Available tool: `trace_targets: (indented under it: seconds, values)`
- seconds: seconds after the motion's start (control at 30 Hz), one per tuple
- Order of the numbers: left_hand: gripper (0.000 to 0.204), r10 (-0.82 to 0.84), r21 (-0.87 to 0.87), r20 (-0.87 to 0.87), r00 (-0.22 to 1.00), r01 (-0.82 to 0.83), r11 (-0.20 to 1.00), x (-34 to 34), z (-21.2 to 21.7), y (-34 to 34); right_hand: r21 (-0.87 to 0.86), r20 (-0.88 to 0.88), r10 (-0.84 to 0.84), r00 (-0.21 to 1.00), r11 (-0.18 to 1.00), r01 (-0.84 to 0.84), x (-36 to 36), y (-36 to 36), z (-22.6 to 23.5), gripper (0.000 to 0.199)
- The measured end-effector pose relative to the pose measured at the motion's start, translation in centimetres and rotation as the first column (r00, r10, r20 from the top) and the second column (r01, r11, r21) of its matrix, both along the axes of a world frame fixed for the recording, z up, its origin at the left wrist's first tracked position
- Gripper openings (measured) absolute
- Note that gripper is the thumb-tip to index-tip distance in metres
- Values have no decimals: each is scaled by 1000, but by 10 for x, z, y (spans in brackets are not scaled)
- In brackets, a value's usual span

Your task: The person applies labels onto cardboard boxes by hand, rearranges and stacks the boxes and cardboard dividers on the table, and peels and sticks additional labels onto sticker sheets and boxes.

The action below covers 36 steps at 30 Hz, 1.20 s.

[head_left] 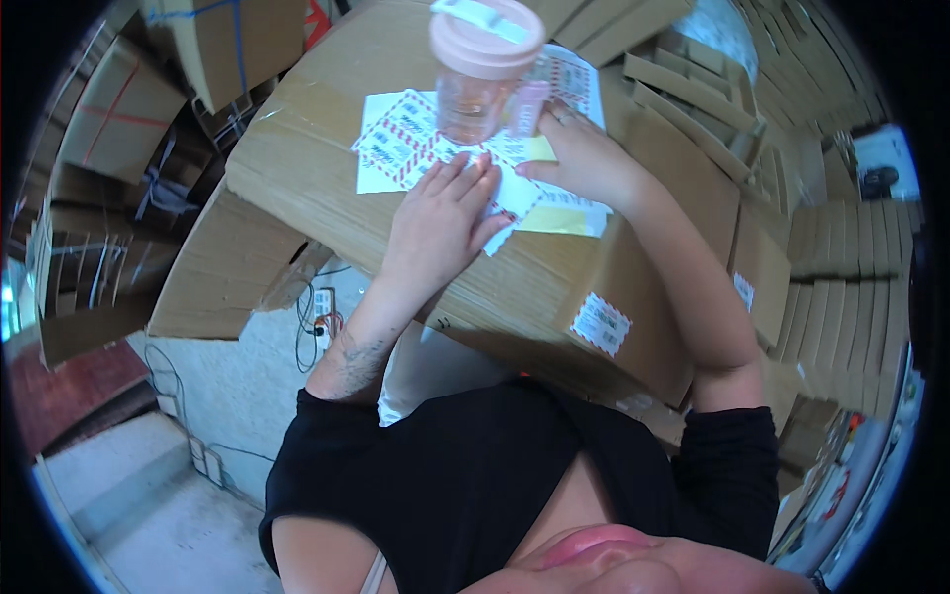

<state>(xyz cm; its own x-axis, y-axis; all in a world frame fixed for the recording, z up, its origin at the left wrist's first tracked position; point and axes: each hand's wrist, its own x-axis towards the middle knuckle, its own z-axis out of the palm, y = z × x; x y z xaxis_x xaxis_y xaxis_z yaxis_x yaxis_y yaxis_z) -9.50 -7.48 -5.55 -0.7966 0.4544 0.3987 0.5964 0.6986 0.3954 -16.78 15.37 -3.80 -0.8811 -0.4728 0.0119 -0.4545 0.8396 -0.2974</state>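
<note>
My left hand (445,218) lies on a spread of printed label sheets (396,163), its fingers stretched out and nothing seen in them. The sheets have red and blue striped borders and overlap one another. To the right, my right hand (592,163) rests on the same sheets, thumb apart from the fingers; its fingertips are partly hidden beside a small pink piece (528,109). A clear pink tumbler (469,104) with a pink lid and a pale strap stands upright just beyond both hands. Yellowish backing paper (562,220) shows under the sheets. Everything rests on a large cardboard box (327,109).
A striped label (601,324) is stuck on the side of a carton. Flattened cardboard (846,327) is stacked at the right, and tied carton bundles (114,124) stand at the left. A power strip (324,315) with cables lies on the floor near the box.
</note>
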Motion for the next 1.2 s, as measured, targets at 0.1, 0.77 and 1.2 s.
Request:
trace_targets:
  seconds: [0.1,0.77,1.2]
  values:
    - [54,-23,-52,5,1000,23,998,-5,-9,-15,73,102,46,994,996,-54,-20,-11,-3,99]
    - [77,-84,709,198,977,-84,700,-79,18,-38,-63,77,93,993,994,-88,-24,1,-18,74]
    - [86,-265,869,154,952,-2,496,-110,1,-15,-214,-71,11,997,977,-26,-23,-6,-16,42]
